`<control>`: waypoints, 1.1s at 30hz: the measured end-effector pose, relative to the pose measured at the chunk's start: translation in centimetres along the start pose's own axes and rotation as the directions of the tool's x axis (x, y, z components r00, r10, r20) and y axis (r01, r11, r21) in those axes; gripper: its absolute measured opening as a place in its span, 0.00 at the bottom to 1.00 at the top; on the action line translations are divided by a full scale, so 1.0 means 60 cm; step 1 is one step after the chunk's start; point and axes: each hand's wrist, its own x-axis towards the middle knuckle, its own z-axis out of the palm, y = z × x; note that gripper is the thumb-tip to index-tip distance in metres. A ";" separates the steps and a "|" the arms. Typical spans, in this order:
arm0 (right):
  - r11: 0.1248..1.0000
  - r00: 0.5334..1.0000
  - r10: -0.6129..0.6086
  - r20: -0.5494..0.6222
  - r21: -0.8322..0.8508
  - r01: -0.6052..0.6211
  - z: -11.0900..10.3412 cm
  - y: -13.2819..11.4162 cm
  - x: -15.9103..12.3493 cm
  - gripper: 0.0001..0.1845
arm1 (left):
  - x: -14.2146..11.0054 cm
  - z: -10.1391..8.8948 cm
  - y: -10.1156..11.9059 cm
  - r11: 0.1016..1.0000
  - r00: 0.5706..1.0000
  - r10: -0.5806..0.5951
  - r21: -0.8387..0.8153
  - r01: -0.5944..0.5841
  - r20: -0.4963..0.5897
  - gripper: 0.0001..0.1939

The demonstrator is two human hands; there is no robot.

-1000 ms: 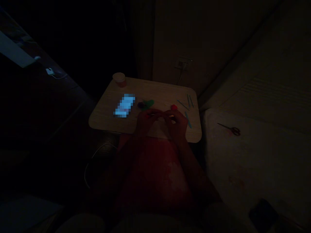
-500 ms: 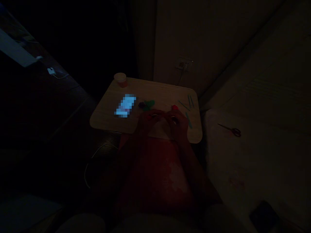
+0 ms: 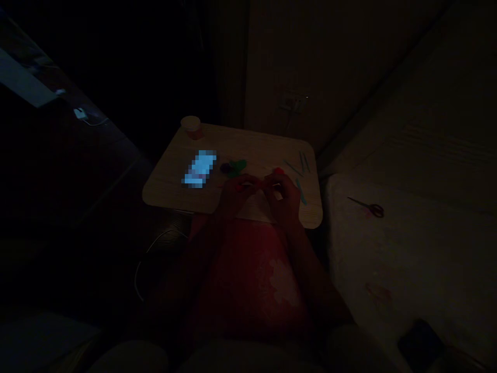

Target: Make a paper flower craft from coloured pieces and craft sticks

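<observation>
In dim light, my left hand [image 3: 235, 196] and my right hand [image 3: 286, 199] meet over the front of a small wooden-topped table [image 3: 171, 194]. Thumbs and fingers of both are pinched together around a small red piece [image 3: 260, 184], mostly covered by the fingertips. Some red also shows within the left hand's curled fingers. Just beyond the right hand is a bright red lump [image 3: 278, 170]. A green soft-looking piece [image 3: 237, 167] and a dark purple lump [image 3: 225, 168] lie beyond the left hand. Thin teal sticks [image 3: 301, 191] rest right of the right hand.
A lit phone [image 3: 200, 169], blurred out, lies at the table's left. Behind it stands a lidded tub [image 3: 192, 127]. Scissors [image 3: 371, 208] lie on a pale padded surface [image 3: 427, 248] to the right. A wall socket [image 3: 294, 101] is behind the table.
Both hands stay close together at the same place. The fingers have shifted slightly, so the gap inside the right hand's curl looks wider and the red between the fingertips shows more.
</observation>
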 end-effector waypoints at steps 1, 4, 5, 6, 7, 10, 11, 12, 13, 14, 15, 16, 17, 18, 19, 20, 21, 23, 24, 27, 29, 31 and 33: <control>1.000 1.000 0.000 0.001 0.010 0.000 0.000 0.000 0.000 0.07 | 0.000 0.000 0.001 1.000 1.000 -0.005 0.003 0.005 -0.001 0.14; 1.000 1.000 -0.010 0.024 0.018 0.010 -0.002 0.000 0.000 0.07 | 0.001 0.001 0.001 1.000 1.000 -0.008 -0.004 0.008 -0.019 0.14; 1.000 0.999 -0.016 0.035 0.008 0.016 -0.002 0.000 0.000 0.07 | 0.002 0.002 0.001 1.000 1.000 -0.009 -0.006 0.009 -0.026 0.14; 1.000 0.999 -0.021 0.042 -0.007 0.021 -0.003 0.000 0.000 0.06 | 0.002 0.002 0.000 1.000 0.999 -0.011 -0.004 0.011 -0.030 0.14; 0.999 0.999 -0.023 0.043 -0.024 0.024 -0.004 0.001 0.001 0.05 | 0.002 0.002 -0.001 1.000 0.999 -0.013 -0.001 0.013 -0.033 0.15; 0.997 0.999 -0.027 0.044 -0.066 0.030 -0.005 0.003 0.001 0.03 | 0.001 0.001 -0.003 1.000 1.000 -0.023 0.006 0.023 -0.014 0.15; 0.997 0.999 -0.030 0.041 -0.070 0.033 -0.006 0.004 0.001 0.03 | 0.000 0.001 -0.003 1.000 1.000 -0.023 0.003 0.023 -0.008 0.15; 0.997 0.999 -0.034 0.036 -0.072 0.036 -0.006 0.005 0.001 0.03 | -0.001 0.001 -0.001 1.000 1.000 -0.021 -0.003 0.021 -0.002 0.15; 0.997 0.999 -0.039 0.031 -0.072 0.041 -0.007 0.006 0.001 0.03 | -0.002 0.001 0.001 1.000 1.000 -0.018 -0.007 0.018 0.004 0.15; 0.996 0.999 -0.043 0.027 -0.072 0.045 -0.007 0.007 0.001 0.03 | -0.003 0.001 0.003 1.000 1.000 -0.014 -0.007 0.014 0.009 0.15; 0.996 0.999 -0.047 0.024 -0.070 0.049 -0.008 0.007 0.001 0.04 | -0.005 0.001 0.006 1.000 1.000 -0.008 -0.004 0.008 0.010 0.14; 0.996 0.998 -0.053 0.026 -0.069 0.054 -0.008 0.007 0.001 0.04 | -0.006 0.002 0.009 1.000 1.000 -0.004 0.001 0.004 0.013 0.13; 0.996 0.998 -0.061 0.031 -0.068 0.063 -0.009 0.007 0.001 0.05 | -0.007 0.002 0.012 1.000 1.000 -0.001 0.008 0.001 0.017 0.12; 0.995 0.997 -0.071 0.042 -0.066 0.074 -0.009 0.007 0.002 0.06 | -0.007 0.002 0.014 1.000 1.000 0.000 0.014 0.000 0.020 0.11; 0.994 0.995 -0.082 0.056 -0.064 0.085 -0.009 0.006 0.002 0.06 | -0.007 0.002 0.014 1.000 1.000 0.001 0.020 -0.001 0.021 0.11; 0.993 0.993 -0.091 0.071 -0.063 0.095 -0.009 0.005 0.002 0.07 | -0.006 0.001 0.013 1.000 1.000 0.001 0.023 -0.002 0.018 0.10; 0.993 0.992 -0.097 0.086 -0.065 0.103 -0.009 0.005 0.002 0.06 | -0.005 0.001 0.011 1.000 1.000 -0.001 0.026 0.000 0.017 0.11; 0.991 0.990 -0.101 0.102 -0.077 0.109 -0.009 0.004 0.001 0.05 | -0.001 0.000 0.003 0.999 1.000 -0.010 0.037 0.009 0.012 0.11; 0.991 0.989 -0.099 0.107 -0.082 0.108 -0.009 0.004 0.001 0.05 | 0.000 -0.001 -0.001 0.999 1.000 -0.014 0.043 0.014 0.008 0.12; 0.989 0.989 -0.100 0.106 -0.099 0.111 -0.008 0.006 0.001 0.05 | 0.003 -0.001 -0.009 0.997 1.000 -0.015 0.074 0.014 0.016 0.13; 0.987 0.990 -0.105 0.089 -0.115 0.115 -0.008 0.008 0.002 0.04 | 0.001 0.000 -0.008 0.996 0.999 -0.009 0.093 0.006 0.032 0.13; 0.984 0.993 -0.097 0.069 -0.140 0.106 -0.009 0.009 0.002 0.04 | -0.003 0.001 -0.003 0.995 0.999 -0.009 0.096 0.005 0.042 0.13; 0.981 0.995 -0.077 0.063 -0.171 0.087 -0.010 0.009 0.002 0.06 | -0.006 0.003 0.003 0.997 0.999 -0.011 0.081 0.008 0.033 0.13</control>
